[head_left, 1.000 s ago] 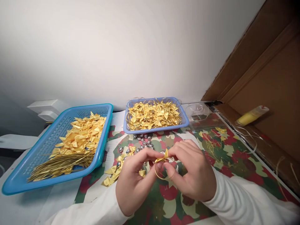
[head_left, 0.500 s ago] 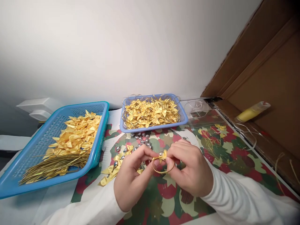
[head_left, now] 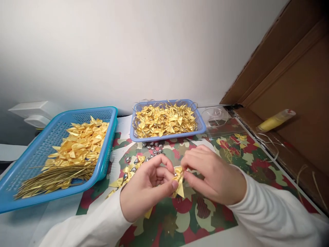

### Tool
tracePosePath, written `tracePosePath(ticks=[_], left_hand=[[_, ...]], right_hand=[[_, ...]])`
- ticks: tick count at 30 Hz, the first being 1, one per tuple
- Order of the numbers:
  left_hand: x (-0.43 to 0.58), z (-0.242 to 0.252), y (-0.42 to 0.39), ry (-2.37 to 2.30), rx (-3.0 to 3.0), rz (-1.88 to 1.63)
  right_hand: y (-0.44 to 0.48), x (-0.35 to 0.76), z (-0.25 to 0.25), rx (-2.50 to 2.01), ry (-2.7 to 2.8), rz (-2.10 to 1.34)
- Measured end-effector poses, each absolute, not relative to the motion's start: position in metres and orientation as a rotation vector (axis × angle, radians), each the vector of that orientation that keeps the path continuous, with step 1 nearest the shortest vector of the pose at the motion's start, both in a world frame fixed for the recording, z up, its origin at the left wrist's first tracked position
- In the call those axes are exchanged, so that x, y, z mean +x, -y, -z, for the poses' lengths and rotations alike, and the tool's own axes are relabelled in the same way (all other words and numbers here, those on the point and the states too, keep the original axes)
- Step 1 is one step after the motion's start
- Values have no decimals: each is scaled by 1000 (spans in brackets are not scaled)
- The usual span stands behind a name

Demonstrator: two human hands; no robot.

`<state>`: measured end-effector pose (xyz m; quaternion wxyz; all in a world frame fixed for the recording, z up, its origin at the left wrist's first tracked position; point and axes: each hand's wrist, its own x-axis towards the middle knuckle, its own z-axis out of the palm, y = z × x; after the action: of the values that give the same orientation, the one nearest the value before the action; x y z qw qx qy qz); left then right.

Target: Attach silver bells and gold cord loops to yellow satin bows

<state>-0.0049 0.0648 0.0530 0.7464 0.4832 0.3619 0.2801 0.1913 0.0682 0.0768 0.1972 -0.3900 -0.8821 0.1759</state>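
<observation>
A gold ribbon bow is held between my two hands above the patterned mat. My left hand pinches it from the left, thumb in front and index finger arched over. From the other side, my right hand has its thumb and fingertips closed on the bow's upper right edge. A bit of silver shows at the bow's middle, partly hidden by my left fingers. Small silver bells and loose gold bows lie on the mat behind and left of my left hand.
A large blue basket at left holds gold bows and a bundle of gold cords. The smaller blue basket at the back holds bows with cord loops. Cardboard and a yellow-filled tube stand at right.
The bow has turned, so its ribbon tail now points down toward me. The cord loop that hung below it is no longer visible. My right hand has shifted slightly right.
</observation>
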Motion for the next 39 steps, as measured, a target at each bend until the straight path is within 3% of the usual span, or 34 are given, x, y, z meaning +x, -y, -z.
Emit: tracePosePath(ticks=[8,14,18,23,39], left_hand=[[-3,-53,-62,-759,923,-738],[-1,-49,-63,-771,773,-709],[1,-48,-61,-822,787,-727],[3,-48,-59,-852,944,-827],[1,-52,-52,-1058,1564,-938]], right_hand=[[-62,244,-39,-1820,2660,-305],[-56,250,-11,-1672,2568,-302],[-52,245,-34,-1556,2214,-571],[-38,227,-62,-1376,2151,-712],[-38,206,-51,-1307,2315,-351]])
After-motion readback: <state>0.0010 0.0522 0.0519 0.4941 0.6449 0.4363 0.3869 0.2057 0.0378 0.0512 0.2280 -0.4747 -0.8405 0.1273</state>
